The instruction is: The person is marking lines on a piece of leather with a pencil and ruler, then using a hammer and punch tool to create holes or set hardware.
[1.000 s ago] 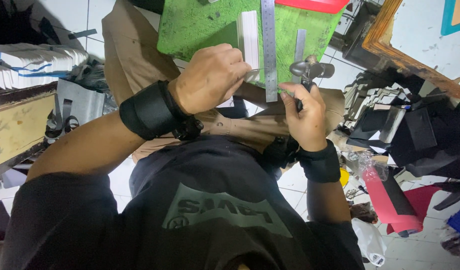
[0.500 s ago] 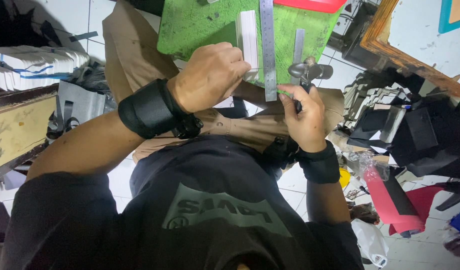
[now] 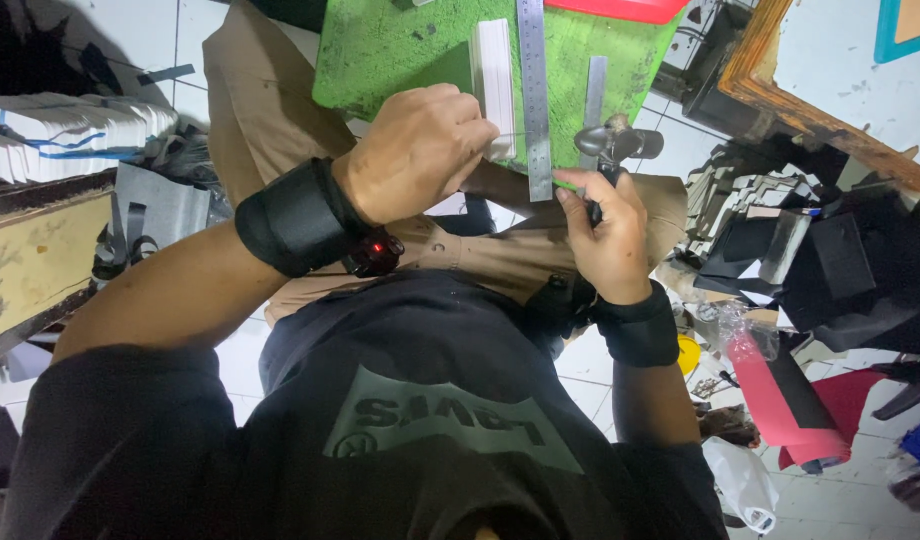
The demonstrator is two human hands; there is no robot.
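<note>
A green cutting mat (image 3: 400, 60) lies across my lap. On it sits a white stack of card (image 3: 495, 60) beside a long steel ruler (image 3: 533, 90). My left hand (image 3: 415, 150), with a wide black wrist band, is curled over the near end of the white stack and presses it down. My right hand (image 3: 605, 240), also with a black wrist band, grips a dark-handled metal tool (image 3: 610, 145); its thumb touches the ruler's near end. A shorter steel ruler (image 3: 593, 95) lies just right of the long one.
A red flat piece (image 3: 620, 8) lies at the mat's far edge. A wooden frame (image 3: 810, 110) stands at the right, with black scraps (image 3: 830, 260) and a red roll (image 3: 780, 400) on the tiled floor. White stacked sheets (image 3: 70, 135) sit at the left.
Both hands keep their places on the stack and the tool. Only the view has shifted slightly.
</note>
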